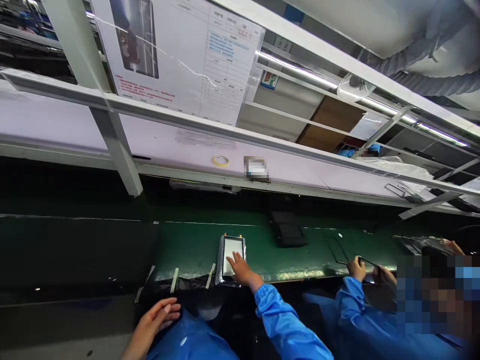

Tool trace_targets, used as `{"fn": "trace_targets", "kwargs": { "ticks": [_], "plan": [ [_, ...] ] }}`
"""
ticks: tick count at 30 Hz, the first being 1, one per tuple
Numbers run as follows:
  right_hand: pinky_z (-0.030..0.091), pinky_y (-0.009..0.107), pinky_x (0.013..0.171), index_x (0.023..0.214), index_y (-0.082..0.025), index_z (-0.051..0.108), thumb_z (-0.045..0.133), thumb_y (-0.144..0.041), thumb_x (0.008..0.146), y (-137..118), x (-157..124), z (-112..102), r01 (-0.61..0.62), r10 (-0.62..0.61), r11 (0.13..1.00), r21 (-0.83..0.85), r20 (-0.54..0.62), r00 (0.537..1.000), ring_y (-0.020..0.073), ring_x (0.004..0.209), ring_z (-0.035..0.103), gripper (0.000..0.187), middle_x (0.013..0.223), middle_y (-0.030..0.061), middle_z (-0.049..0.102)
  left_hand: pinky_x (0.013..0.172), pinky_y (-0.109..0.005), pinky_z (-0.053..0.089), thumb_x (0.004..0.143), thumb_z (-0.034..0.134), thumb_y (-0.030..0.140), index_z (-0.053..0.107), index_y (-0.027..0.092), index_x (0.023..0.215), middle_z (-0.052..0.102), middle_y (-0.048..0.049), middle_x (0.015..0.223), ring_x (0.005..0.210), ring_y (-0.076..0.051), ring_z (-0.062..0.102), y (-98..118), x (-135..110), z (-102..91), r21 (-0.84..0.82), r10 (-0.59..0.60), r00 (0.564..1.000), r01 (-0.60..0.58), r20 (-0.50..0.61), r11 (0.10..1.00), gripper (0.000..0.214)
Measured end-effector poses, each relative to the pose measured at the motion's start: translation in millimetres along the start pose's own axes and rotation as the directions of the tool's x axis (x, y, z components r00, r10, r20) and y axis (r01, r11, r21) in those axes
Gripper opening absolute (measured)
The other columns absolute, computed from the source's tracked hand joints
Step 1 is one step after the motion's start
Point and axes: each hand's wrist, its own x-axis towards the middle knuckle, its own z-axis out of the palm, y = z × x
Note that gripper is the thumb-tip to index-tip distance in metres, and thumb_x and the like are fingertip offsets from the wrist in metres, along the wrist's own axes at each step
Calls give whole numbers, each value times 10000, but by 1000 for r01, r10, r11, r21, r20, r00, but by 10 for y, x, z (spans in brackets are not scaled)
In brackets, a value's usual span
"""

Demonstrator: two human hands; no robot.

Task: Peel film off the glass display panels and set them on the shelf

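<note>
A flat rectangular panel (230,247) with a dark border and a pale middle lies on the green bench, with small orange tabs at its far edge. Silvery film shows along its sides. Over its lower right part is my right hand (242,269), fingers spread; whether they press on it I cannot tell. My left hand (159,316) is in front of the bench edge, its fingers loosely bent and nothing visible in them. Pale strips (174,280) stick up at the bench edge between my left hand and the panel.
On the green bench (195,230) lies a dark tray-like piece (288,229). At right, a co-worker's hands (356,269) hold a thin black frame. The shelf above carries a yellow tape roll (220,160) and a small box (256,169). A white post (122,155) stands at left.
</note>
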Motion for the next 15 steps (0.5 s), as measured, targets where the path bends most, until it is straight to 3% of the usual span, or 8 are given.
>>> {"fn": "trace_targets", "kwargs": {
  "ticks": [2,4,11,15],
  "plan": [
    [250,550,1261,1617,-166,310,600,6,767,-13,68,349,-26,28,996,-89,23,999,394,1570,102,914,1681,253,138,898,-371,566,454,753,854,795,365,853,830,1,921,999,-331,746,-16,-14,-24,-15,-19,999,20,34,1000,633],
    [317,576,1224,1617,-166,309,507,55,791,-8,112,510,-42,45,988,-149,14,999,395,1564,121,878,1675,260,147,909,-375,559,428,770,852,797,349,856,830,-9,940,1017,-331,740,-19,-28,-54,-5,-45,996,45,78,999,661],
    [416,597,1152,1593,-72,328,492,77,801,-88,150,523,-11,21,959,-283,32,999,441,1536,204,823,1623,339,218,899,-345,540,452,797,846,814,329,892,828,-2,943,1010,-295,728,-70,-100,-230,-24,-51,990,55,128,998,679],
    [492,616,1067,1582,-53,331,458,41,840,-180,145,498,-2,15,931,-365,31,999,466,1506,280,759,1595,358,269,876,-339,542,406,800,860,809,332,860,830,11,922,977,-285,728,-57,-178,-299,-40,-43,995,47,87,998,696]
  ]
}}
